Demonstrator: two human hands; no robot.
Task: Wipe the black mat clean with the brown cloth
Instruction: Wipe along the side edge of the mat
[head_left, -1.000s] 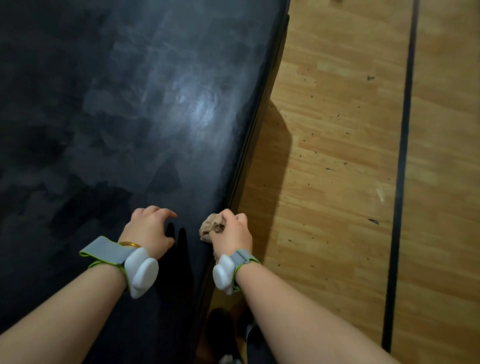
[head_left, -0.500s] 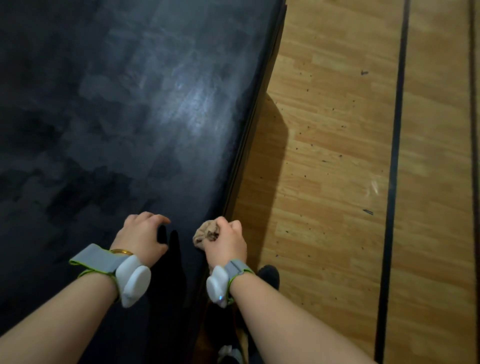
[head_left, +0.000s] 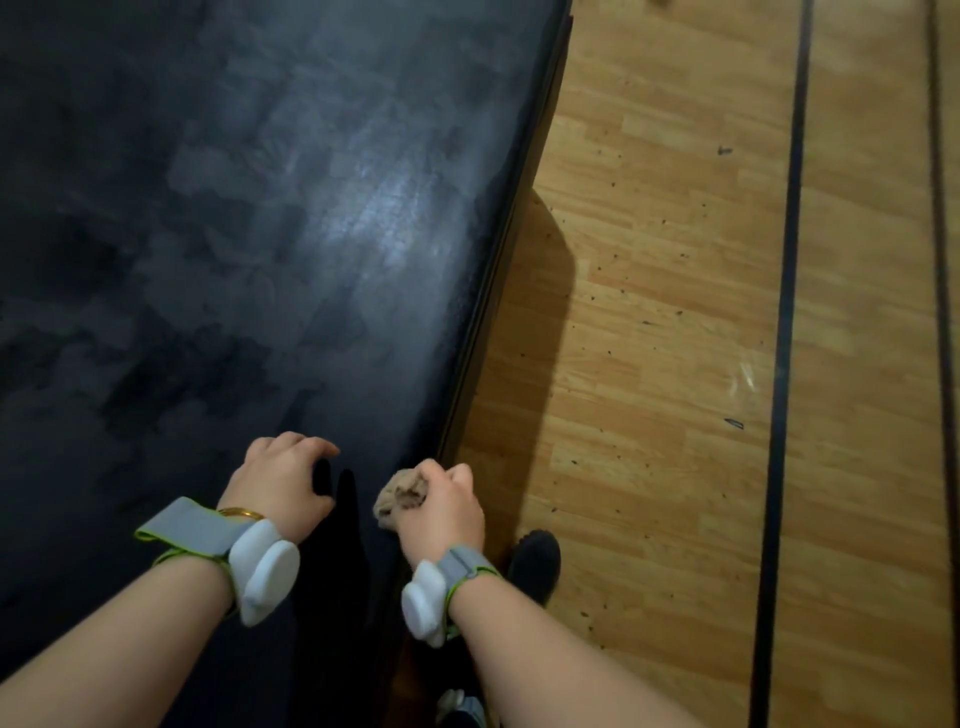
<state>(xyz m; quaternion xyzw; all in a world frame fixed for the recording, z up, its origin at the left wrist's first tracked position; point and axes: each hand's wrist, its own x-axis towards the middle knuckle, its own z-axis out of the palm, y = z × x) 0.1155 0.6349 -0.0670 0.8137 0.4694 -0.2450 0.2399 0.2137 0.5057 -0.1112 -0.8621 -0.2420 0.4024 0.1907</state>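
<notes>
Near the mat's (head_left: 260, 234) edge, the right hand (head_left: 447, 512) is clutching the bunched cloth (head_left: 397, 499), ready to wipe; the left hand (head_left: 283, 480), fingers curled, is bracing.

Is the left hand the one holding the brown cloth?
No: the brown cloth is bunched in the right hand, while the left hand rests bare on the black mat.

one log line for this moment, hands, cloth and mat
right hand: grips bunched brown cloth at near edge of black mat | left hand: fingertips resting on mat | floor: wood
</notes>
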